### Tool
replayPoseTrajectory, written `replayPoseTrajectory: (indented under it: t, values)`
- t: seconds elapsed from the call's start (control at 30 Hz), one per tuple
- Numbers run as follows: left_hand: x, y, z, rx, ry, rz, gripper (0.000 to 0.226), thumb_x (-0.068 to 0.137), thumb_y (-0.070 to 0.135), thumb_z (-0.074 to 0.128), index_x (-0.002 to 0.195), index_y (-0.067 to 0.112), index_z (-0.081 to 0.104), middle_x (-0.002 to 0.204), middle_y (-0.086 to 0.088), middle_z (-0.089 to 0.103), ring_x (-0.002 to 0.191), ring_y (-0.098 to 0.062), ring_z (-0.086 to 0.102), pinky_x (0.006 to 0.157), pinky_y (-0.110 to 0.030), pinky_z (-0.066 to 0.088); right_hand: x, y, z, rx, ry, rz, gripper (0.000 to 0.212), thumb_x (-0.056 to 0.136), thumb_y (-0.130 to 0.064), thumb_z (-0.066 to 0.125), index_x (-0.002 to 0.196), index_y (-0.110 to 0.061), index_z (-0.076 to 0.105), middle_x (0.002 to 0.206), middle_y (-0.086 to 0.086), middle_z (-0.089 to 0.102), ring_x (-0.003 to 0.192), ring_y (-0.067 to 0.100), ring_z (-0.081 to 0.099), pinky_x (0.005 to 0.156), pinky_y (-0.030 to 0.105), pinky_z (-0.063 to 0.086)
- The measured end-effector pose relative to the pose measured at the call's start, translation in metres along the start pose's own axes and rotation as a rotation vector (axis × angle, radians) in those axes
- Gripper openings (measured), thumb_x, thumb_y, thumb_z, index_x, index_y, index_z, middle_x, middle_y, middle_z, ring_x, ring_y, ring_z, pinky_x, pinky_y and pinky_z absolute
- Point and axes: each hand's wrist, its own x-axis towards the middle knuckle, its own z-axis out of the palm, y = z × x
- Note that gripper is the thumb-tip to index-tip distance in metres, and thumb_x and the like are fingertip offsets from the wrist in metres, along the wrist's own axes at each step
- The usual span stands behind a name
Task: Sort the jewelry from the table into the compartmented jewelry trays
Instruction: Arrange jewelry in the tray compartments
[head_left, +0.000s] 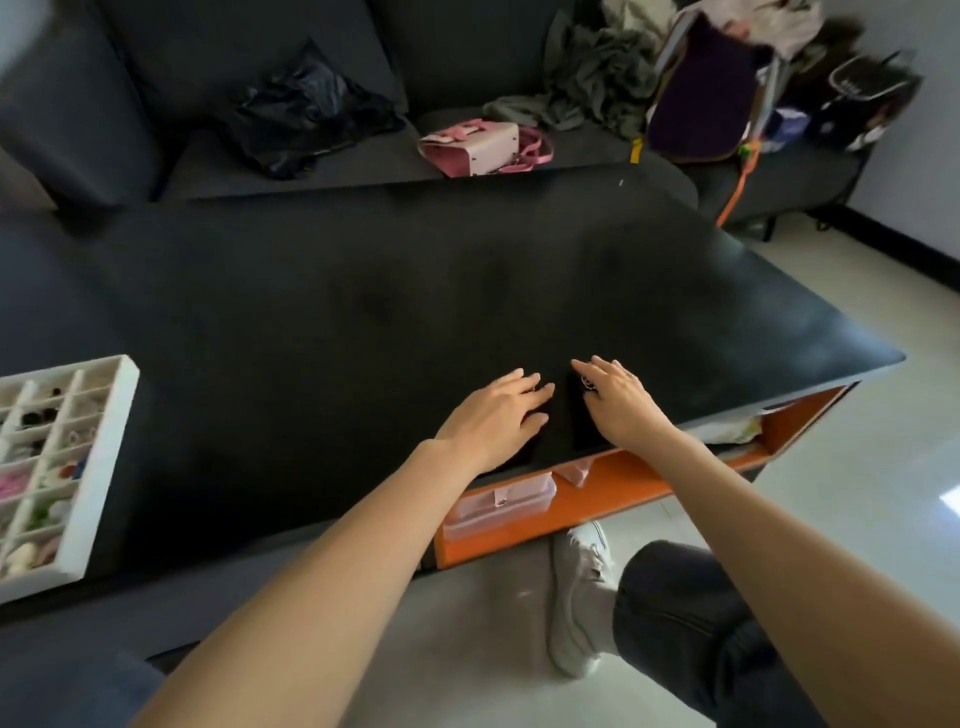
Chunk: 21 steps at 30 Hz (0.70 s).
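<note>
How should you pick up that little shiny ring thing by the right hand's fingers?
The small ring seems to lie flat on the black table, just under the right hand. Probably best to come straight down from above and pinch its rim on two opposite sides with thumb and forefinger. Its exact shape is too small to make out.

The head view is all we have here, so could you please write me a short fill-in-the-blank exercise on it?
1. The white jewelry tray sits at the table's ____ edge.
2. Both hands, left and right, rest on a ____ table.
3. The handbag on the sofa is ____.

Missing words: left; black; pink
</note>
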Motion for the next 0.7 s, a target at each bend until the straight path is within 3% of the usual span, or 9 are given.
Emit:
replayPoseTrajectory:
  t: [0.2, 0.4, 0.6, 0.7]
  values:
    - [0.013, -0.004, 0.011, 0.026, 0.205, -0.054, 0.041, 0.098, 0.018, 0.048, 0.138, 0.014, 0.045, 0.141, -0.004, 0.047, 0.132, -0.016, 0.039, 0.106, -0.029, 0.035, 0.005, 0.004, 0.003, 0.034, 0.075, 0.011, 0.045, 0.099, -0.011, 0.043, 0.143, -0.019, 0.040, 0.151, 0.006, 0.031, 0.139, 0.029, 0.024, 0.110, 0.037, 0.029]
    - [0.028, 0.002, 0.009, 0.071, 0.302, -0.067, 0.025, 0.095, 0.018, 0.053, 0.116, 0.009, 0.063, 0.114, -0.009, 0.057, 0.107, -0.018, 0.053, 0.088, -0.029, 0.049, 0.013, 0.000, 0.002, 0.109, 0.161, 0.005, 0.026, 0.093, -0.010, 0.056, 0.119, -0.013, 0.061, 0.127, 0.009, 0.048, 0.117, 0.027, 0.048, 0.086, 0.029, 0.042]
    - [0.039, 0.002, 0.004, 0.117, 0.273, -0.066, 0.026, 0.091, 0.014, 0.059, 0.116, 0.008, 0.059, 0.113, -0.011, 0.057, 0.104, -0.021, 0.058, 0.086, -0.030, 0.052, 0.024, -0.010, -0.002, 0.094, 0.100, 0.027, 0.016, 0.093, -0.014, 0.058, 0.108, -0.009, 0.058, 0.110, 0.011, 0.056, 0.090, 0.021, 0.057, 0.070, 0.025, 0.044]
    - [0.041, -0.004, 0.003, -0.103, 0.275, -0.215, 0.020, 0.091, 0.018, 0.060, 0.110, 0.009, 0.063, 0.106, -0.008, 0.062, 0.097, -0.018, 0.062, 0.084, -0.030, 0.052, 0.028, -0.018, -0.004, 0.075, 0.039, 0.052, 0.012, 0.094, -0.015, 0.056, 0.103, -0.007, 0.057, 0.101, 0.010, 0.058, 0.083, 0.020, 0.056, 0.067, 0.029, 0.045]
